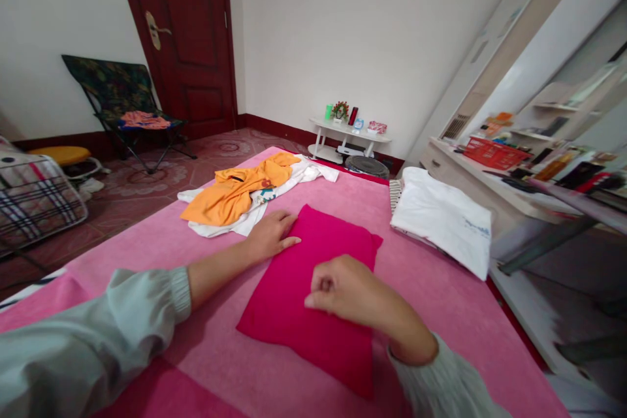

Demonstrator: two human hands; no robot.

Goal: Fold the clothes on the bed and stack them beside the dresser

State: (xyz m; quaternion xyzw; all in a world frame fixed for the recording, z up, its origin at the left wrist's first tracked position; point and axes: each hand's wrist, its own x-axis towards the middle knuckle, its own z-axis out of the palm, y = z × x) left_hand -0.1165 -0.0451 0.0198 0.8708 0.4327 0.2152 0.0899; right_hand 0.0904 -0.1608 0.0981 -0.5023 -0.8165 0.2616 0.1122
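Observation:
A magenta piece of cloth (313, 313), folded into a rough rectangle, lies flat on the pink bed cover (343, 192) in front of me. My left hand (270, 235) rests at its upper left edge, thumb and fingers apart, holding nothing. Over the right part of the cloth is my right hand (343, 287), its fingers curled in toward the thumb with a small gap inside the curl. No fabric shows between those fingers. Whether this hand touches the cloth is hard to tell.
Beyond my left hand lie a crumpled orange shirt (230, 192) and a white garment (313, 171). A stack of folded clothes topped by a white shirt (435, 209) sits at the bed's right edge. A dresser (499, 189) stands right; a camouflage folding chair (115, 88) stands left.

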